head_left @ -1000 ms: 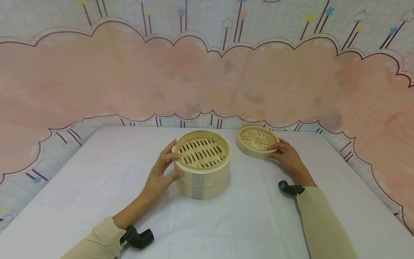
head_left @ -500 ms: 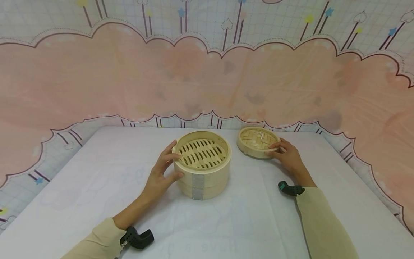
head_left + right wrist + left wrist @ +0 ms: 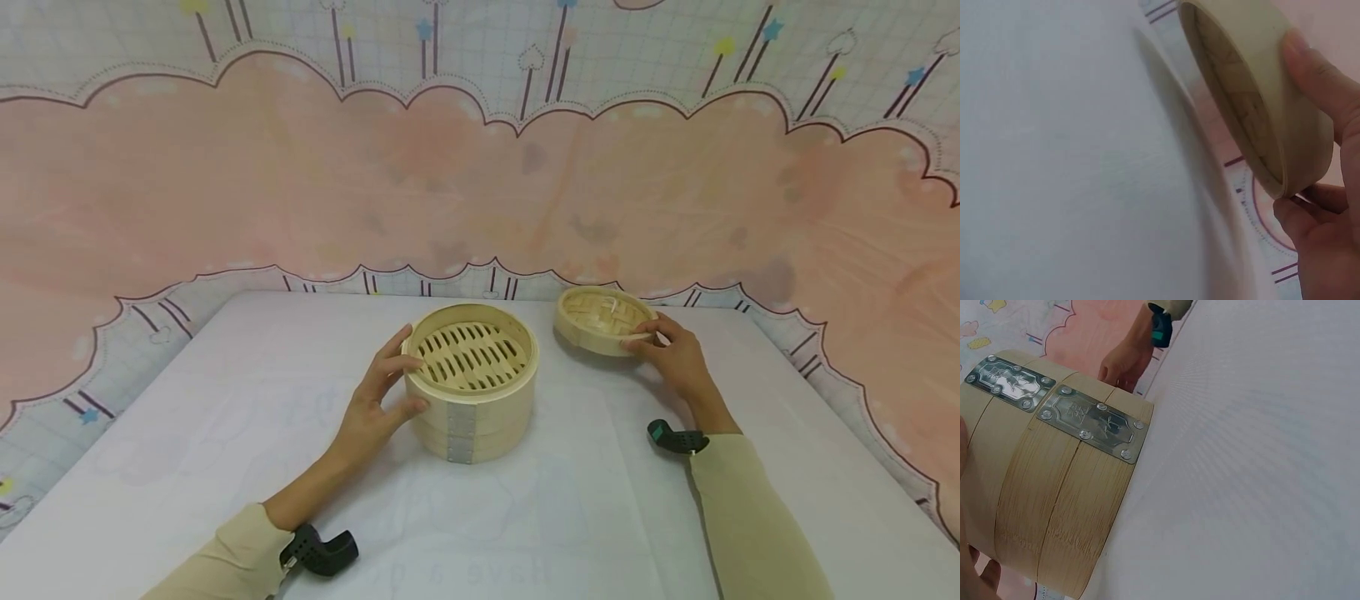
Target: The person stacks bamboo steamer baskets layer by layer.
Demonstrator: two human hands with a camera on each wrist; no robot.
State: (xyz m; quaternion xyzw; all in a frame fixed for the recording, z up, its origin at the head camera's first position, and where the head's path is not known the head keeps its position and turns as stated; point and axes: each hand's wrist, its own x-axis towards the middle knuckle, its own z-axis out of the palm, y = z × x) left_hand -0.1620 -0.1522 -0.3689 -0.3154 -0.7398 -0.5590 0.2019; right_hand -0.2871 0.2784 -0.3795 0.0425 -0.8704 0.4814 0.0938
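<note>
A round bamboo steamer basket (image 3: 472,417) with a slatted floor stands upright on the white table. My left hand (image 3: 375,392) grips its left side, thumb on the outer wall and fingers over the rim. In the left wrist view, metal plates (image 3: 1094,422) with rivets show on the basket's wall. To the right and farther back, my right hand (image 3: 671,350) holds a woven bamboo lid (image 3: 596,333) by its right edge. The lid hangs tilted above the table. The right wrist view shows the thumb on its side wall (image 3: 1272,69) and part of its hollow underside.
A white cloth (image 3: 247,467) covers the table. Behind its far edge hangs a patterned curtain (image 3: 465,183) in peach and white. Black wrist devices (image 3: 322,550) sit at both sleeve cuffs.
My right hand has raised the lid off the table and shifted it slightly right, tilting it. The left hand and the steamer basket stay in place.
</note>
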